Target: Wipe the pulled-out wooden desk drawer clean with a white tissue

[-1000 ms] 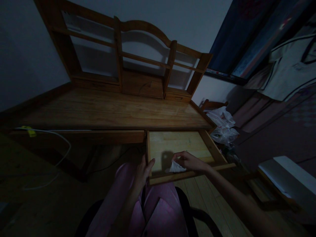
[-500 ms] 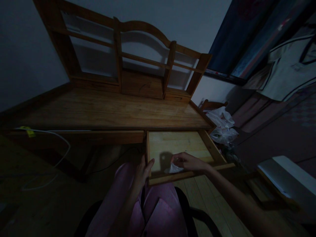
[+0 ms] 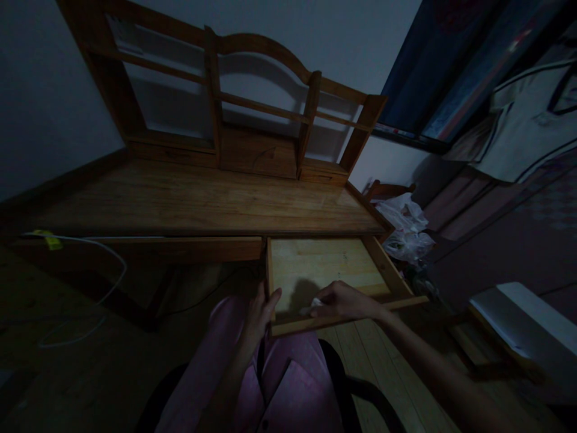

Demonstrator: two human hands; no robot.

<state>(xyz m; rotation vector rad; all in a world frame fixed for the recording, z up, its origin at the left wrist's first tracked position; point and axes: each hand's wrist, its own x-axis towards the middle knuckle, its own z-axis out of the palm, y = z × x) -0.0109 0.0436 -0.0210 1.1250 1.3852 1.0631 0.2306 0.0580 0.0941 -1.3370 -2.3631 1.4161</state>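
A wooden drawer (image 3: 333,260) is pulled out from the right part of the desk front, its pale bottom showing. At its near left corner, my left hand (image 3: 262,310) grips the side wall, thumb on top and fingers on the outer face. My right hand (image 3: 345,299) is inside the drawer by the front wall, fingers closed on a crumpled white tissue (image 3: 316,304). Part of the tissue is hidden in the fingers, and its lower end is close to the drawer bottom. A dark shadow of the hand falls on the boards beside it.
Above the drawer is the wooden desktop (image 3: 225,201) with a shelf rack (image 3: 261,108) at its back. A white cable (image 3: 121,264) with a yellow tag hangs at the left. Plastic bags (image 3: 403,216) stand beyond the desk's right end. My pink-clad legs are below the drawer.
My right hand has shifted slightly right and turned, and the tissue is bunched smaller, with less of it showing. The left hand stays on the drawer wall.
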